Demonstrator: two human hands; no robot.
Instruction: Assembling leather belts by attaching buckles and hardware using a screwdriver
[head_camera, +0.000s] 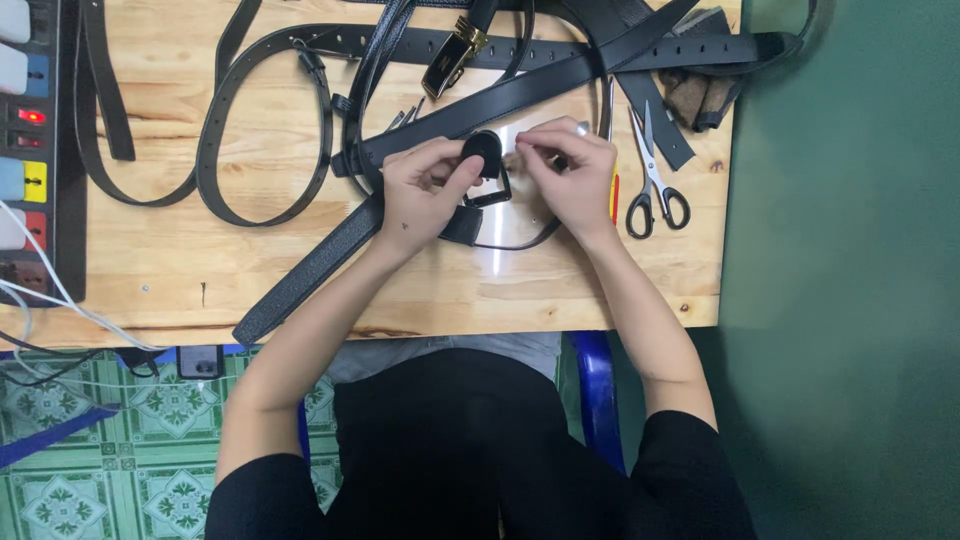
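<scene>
My left hand (420, 190) pinches the folded end of a black leather belt (300, 280) that runs diagonally toward the table's near edge. A black rectangular buckle frame (490, 195) hangs at that end, between my hands. My right hand (570, 170) has its fingertips closed on a small part beside the belt loop (483, 150); the part is too small to identify. Both hands hover over a shiny metal plate (500, 240) on the wooden table (300, 240).
Several black belts (250, 150) lie looped across the far half of the table, one with a gold buckle (455, 55). Scissors (655, 185) and a red-handled tool (613, 190) lie right of my right hand. A power strip (30, 150) sits at the left edge.
</scene>
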